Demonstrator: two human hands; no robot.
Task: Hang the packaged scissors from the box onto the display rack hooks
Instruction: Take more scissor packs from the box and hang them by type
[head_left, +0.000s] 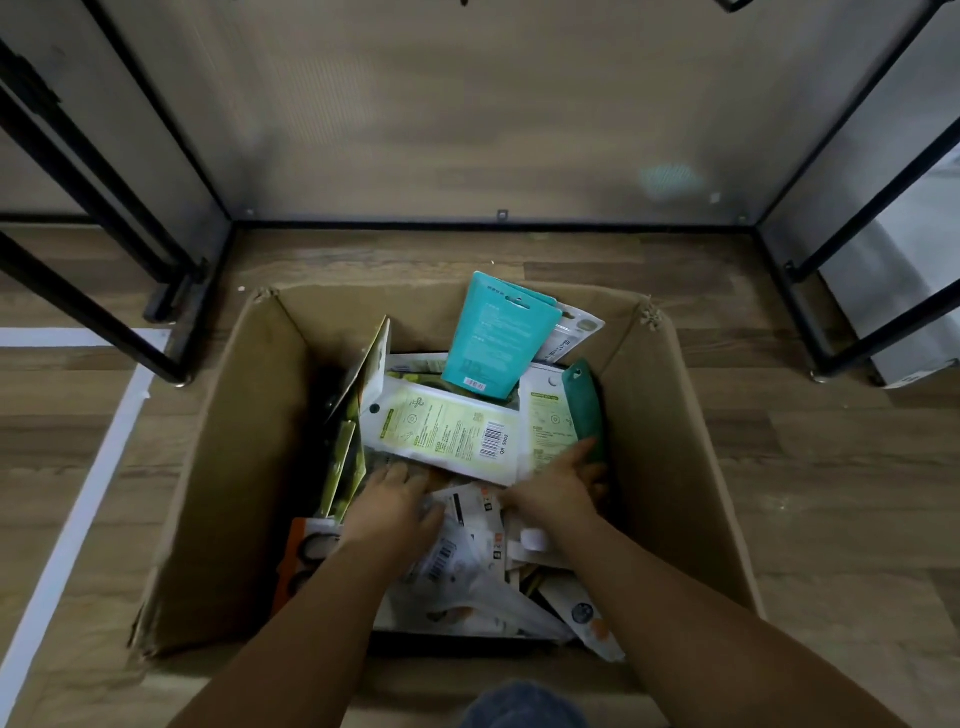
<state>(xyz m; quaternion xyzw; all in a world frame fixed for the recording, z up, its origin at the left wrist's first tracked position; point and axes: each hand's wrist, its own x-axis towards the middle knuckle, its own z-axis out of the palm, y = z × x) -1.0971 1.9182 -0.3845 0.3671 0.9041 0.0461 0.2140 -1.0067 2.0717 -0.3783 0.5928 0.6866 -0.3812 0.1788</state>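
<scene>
Head view looks straight down into the cardboard box on the floor, and both my hands are inside it, so I judge this is the picking step: sorting through the heap for the next pack to hang. My left hand lies palm-down on the white packs in the middle of the pile, fingers fairly straight and pressing, not curled round anything that I can see. My right hand reaches toward the right wall, its fingers against the lower edge of the yellow-green pack and just beside the dark green pack; whether they have truly pinched something I cannot tell (the fingertips are half buried and blurred).

The packaged scissors are all in the box, lying loose and overlapping; a teal pack leans upright against the far wall. No hooks show here.

Next, I would think, I need to close on one pack near its hang hole, lift it free of its neighbours, then raise it to the rack.

The box stands on a wood-plank floor with a white tape line at the left. Black metal frame legs stand on either side, and a pale panel rises behind.
</scene>
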